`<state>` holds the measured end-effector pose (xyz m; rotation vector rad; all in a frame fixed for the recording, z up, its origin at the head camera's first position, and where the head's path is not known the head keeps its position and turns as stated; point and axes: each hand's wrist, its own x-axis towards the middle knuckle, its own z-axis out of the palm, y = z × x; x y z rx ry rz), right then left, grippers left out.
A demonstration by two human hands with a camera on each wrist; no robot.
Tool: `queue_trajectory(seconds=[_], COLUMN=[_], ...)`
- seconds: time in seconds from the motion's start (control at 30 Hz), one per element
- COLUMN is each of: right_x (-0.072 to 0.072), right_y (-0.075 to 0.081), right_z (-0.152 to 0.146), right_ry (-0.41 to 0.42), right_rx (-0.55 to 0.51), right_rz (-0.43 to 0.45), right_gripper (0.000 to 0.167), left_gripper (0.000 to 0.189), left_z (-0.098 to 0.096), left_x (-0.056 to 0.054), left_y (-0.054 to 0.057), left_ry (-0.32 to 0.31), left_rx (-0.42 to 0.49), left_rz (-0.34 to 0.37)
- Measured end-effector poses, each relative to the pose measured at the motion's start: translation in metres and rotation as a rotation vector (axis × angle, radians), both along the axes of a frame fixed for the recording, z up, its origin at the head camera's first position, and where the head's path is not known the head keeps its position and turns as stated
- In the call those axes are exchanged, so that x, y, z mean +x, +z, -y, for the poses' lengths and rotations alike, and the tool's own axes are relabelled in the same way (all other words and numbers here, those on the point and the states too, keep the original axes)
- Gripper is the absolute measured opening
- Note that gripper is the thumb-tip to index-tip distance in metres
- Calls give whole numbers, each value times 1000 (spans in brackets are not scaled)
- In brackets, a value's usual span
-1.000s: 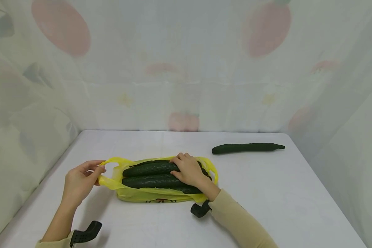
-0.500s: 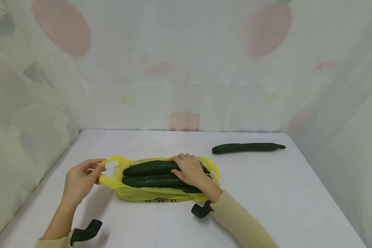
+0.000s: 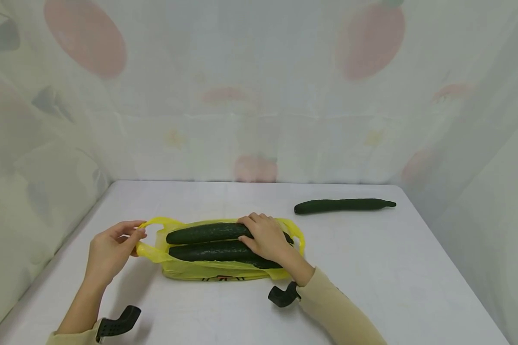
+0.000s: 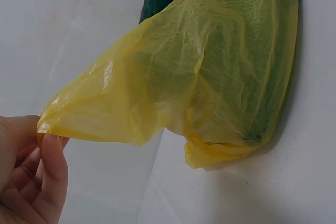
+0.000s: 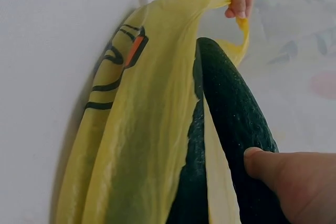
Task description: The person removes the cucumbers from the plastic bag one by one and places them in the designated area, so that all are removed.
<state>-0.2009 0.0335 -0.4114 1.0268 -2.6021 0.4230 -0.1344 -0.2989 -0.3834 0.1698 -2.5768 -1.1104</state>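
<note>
A thin yellow plastic bag (image 3: 198,273) lies on its side at the table's middle, its long opening facing up. My left hand (image 3: 110,251) pinches the bag's left handle between thumb and fingers and draws it out taut, as the left wrist view also shows. Two dark green cucumbers show in the opening. Over the far cucumber (image 3: 207,233) my right hand (image 3: 265,237) is curled, gripping it near its right part; in the right wrist view the thumb presses its side (image 5: 231,93). The near cucumber (image 3: 211,251) lies alongside, partly covered by the bag's front edge.
Another cucumber (image 3: 345,206) lies at the back right of the white table (image 3: 406,268). Black wrist mounts (image 3: 121,322) stick out by both sleeves. Pale printed curtains (image 3: 259,134) hang behind and beside the table.
The far cucumber has shifted slightly left and up within the bag's opening, under my right hand. My left hand stays on the handle almost unmoved.
</note>
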Motion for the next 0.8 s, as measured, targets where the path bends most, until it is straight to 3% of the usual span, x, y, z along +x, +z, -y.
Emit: queue_trajectory(seconds=[0.43,0.8], right_x=[9,14], right_y=[15,35], right_z=[0,-5], right_ry=[41,57], right_rx=[-61,-52], right_rz=[-50,-93], right_gripper=[38,38], left_gripper=[26,27], left_z=[0,-2], left_x=[0,0], left_y=[-1,0], left_ry=[-5,4], left_rx=[3,-1], left_rz=[-13,-4])
